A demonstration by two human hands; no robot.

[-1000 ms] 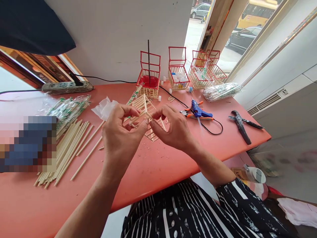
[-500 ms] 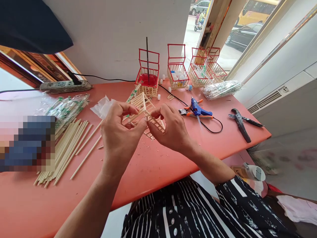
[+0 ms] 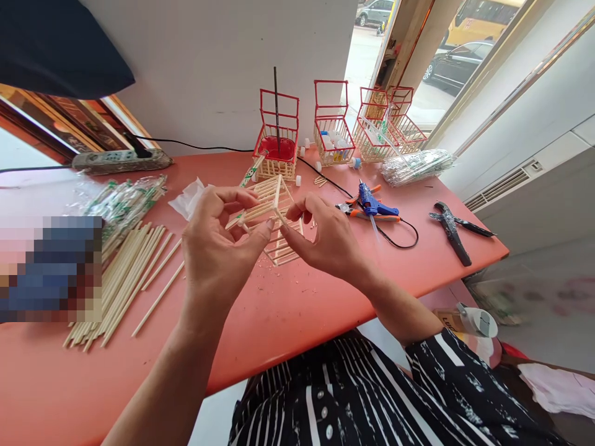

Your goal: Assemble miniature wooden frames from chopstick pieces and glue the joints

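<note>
A small frame of pale wooden sticks (image 3: 277, 198), with rows of thin bars, is held tilted above the table between my hands. My left hand (image 3: 216, 238) is curled round its left side, thumb and fingers on the sticks. At the right side, my right hand (image 3: 328, 238) pinches a stick near the corner between thumb and forefinger. Part of the frame is hidden behind my fingers. Small wood crumbs lie on the red table (image 3: 279, 316) beneath it.
Loose wooden sticks (image 3: 125, 279) and bagged sticks (image 3: 121, 204) lie left. Behind stand red-rimmed stick baskets (image 3: 334, 139), one with a red tub (image 3: 279, 148). To the right are a blue glue gun (image 3: 372, 201), orange-handled pliers (image 3: 357, 215), black-handled pliers (image 3: 450, 232) and a power strip (image 3: 123, 161) far left.
The stick frame has turned in my hands, showing more of its barred lower side. My left hand has shifted slightly left, and my right hand has moved a little along the corner.
</note>
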